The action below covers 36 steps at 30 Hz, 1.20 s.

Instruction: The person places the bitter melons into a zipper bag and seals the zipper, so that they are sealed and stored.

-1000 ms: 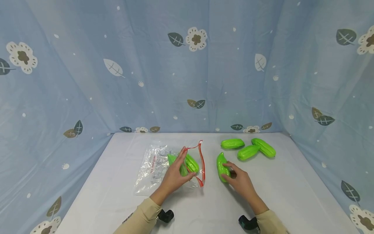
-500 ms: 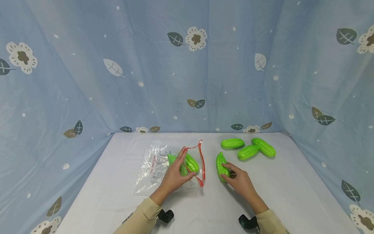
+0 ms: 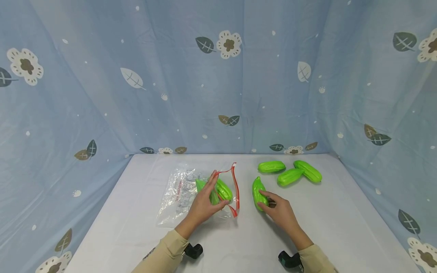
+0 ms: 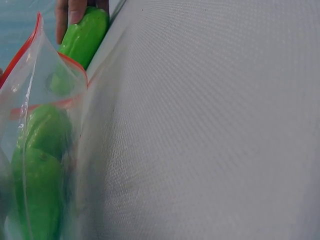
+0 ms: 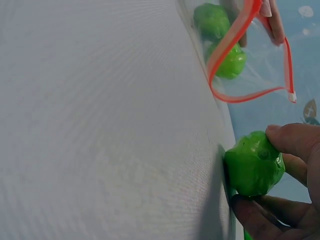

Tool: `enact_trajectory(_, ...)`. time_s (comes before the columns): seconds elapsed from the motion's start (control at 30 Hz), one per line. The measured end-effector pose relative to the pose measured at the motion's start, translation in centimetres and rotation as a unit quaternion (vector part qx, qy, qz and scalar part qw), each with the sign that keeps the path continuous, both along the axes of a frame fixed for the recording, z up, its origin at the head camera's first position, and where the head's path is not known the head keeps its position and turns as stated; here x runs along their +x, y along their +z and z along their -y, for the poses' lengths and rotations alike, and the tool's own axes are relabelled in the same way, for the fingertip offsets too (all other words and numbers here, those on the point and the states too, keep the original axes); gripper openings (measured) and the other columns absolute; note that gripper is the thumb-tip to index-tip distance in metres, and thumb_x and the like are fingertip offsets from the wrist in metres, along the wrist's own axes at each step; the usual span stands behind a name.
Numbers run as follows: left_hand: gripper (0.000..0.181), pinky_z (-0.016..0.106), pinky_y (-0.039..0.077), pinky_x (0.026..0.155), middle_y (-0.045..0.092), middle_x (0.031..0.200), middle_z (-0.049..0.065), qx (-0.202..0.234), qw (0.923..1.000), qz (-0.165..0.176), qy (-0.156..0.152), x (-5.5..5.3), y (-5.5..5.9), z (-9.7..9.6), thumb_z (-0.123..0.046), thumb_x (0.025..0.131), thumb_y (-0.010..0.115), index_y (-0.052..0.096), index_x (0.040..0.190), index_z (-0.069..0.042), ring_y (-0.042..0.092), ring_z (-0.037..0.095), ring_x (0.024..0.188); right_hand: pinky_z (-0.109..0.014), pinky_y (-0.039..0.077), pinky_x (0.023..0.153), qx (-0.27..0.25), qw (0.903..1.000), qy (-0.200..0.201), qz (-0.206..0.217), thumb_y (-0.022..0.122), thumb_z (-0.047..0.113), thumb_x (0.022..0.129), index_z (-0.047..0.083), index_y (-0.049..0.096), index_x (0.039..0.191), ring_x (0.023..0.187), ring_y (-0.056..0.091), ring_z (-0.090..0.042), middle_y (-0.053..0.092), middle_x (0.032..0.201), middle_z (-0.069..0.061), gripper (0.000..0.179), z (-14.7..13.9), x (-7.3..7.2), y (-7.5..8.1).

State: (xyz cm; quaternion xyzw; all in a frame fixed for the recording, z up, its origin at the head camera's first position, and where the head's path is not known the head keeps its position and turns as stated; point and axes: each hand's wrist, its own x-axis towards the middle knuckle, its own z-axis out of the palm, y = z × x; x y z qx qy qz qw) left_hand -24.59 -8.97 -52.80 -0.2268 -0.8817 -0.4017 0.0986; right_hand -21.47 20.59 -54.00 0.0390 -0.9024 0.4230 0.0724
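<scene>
A clear zip bag with a red-edged mouth lies on the table, its mouth gaping to the right. Inside are two ridged green cucumber-like vegetables. My left hand holds the bag at its mouth, thumb and fingers spread along the upper rim. To the right, my right hand grips another cucumber-like vegetable between thumb and fingers. Its pointed end faces away from me, close to the bag's mouth but outside it. In the right wrist view the held vegetable sits close against the table surface.
Three more green vegetables lie at the back right, two of them touching. The white table meets a blue patterned curtain behind. Black wrist devices sit at both cuffs.
The right hand has shifted the gripped vegetable very slightly to the left. The left hand and the bag have stayed in place.
</scene>
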Motion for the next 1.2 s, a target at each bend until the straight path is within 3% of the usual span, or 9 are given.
enact_trajectory(0.13,0.098,0.054,0.038,0.114,0.019,0.170,-0.001,-0.002,1.0000,-0.003,0.000,-0.04,-0.03,-0.01,-0.044,0.086,0.080,0.026,0.163,-0.015,0.029,0.023,0.150,-0.035,0.061,0.082,-0.004,1.0000,0.000,0.000,0.082,0.020,0.088,0.015,0.069,0.134,0.101,0.072,-0.028,0.067,0.131,-0.017,0.048,0.01,-0.07,-0.08)
enact_trajectory(0.37,0.097,0.052,0.038,0.114,0.015,0.169,-0.011,0.000,1.0000,0.002,0.000,0.01,0.11,-0.04,-0.044,0.086,0.080,0.028,0.162,-0.014,0.030,0.022,0.150,-0.034,0.061,0.081,-0.011,0.9999,0.002,-0.005,0.082,0.021,0.088,0.015,0.070,0.133,0.100,0.073,-0.027,0.068,0.128,-0.017,0.047,-0.04,-0.11,-0.26)
enact_trajectory(0.57,0.097,0.053,0.038,0.114,0.015,0.170,-0.009,-0.005,1.0000,0.003,-0.001,0.05,0.19,-0.04,-0.044,0.087,0.079,0.027,0.163,-0.015,0.030,0.023,0.150,-0.035,0.061,0.081,-0.016,0.9999,0.000,-0.005,0.082,0.024,0.088,0.018,0.070,0.132,0.100,0.073,-0.027,0.070,0.124,-0.015,0.046,-0.16,-0.17,-0.44)
enact_trajectory(0.77,0.097,0.053,0.038,0.114,0.012,0.169,-0.014,-0.007,1.0000,0.006,-0.002,0.03,0.18,-0.02,-0.045,0.087,0.079,0.026,0.163,-0.017,0.029,0.022,0.150,-0.035,0.061,0.080,-0.013,0.9998,0.004,-0.016,0.082,0.023,0.087,0.018,0.072,0.129,0.099,0.073,-0.026,0.071,0.122,-0.013,0.043,-0.25,-0.14,-0.42)
enact_trajectory(1.13,0.096,0.053,0.038,0.114,0.019,0.170,-0.001,-0.005,1.0000,-0.005,-0.003,0.07,0.18,-0.02,-0.043,0.087,0.080,0.028,0.162,-0.013,0.030,0.023,0.150,-0.026,0.060,0.078,-0.027,0.9980,0.041,-0.040,0.084,0.018,0.085,0.018,0.073,0.120,0.097,0.072,-0.022,0.071,0.120,-0.008,0.036,-0.34,0.07,-0.11)
enact_trajectory(1.2,0.096,0.053,0.038,0.114,0.017,0.170,-0.004,-0.003,1.0000,-0.004,-0.003,0.10,0.20,-0.02,-0.043,0.086,0.080,0.028,0.162,-0.013,0.030,0.023,0.150,-0.027,0.060,0.079,-0.033,0.9971,0.052,-0.045,0.084,0.017,0.085,0.018,0.073,0.120,0.098,0.071,-0.022,0.071,0.122,-0.008,0.036,-0.37,0.10,-0.03)
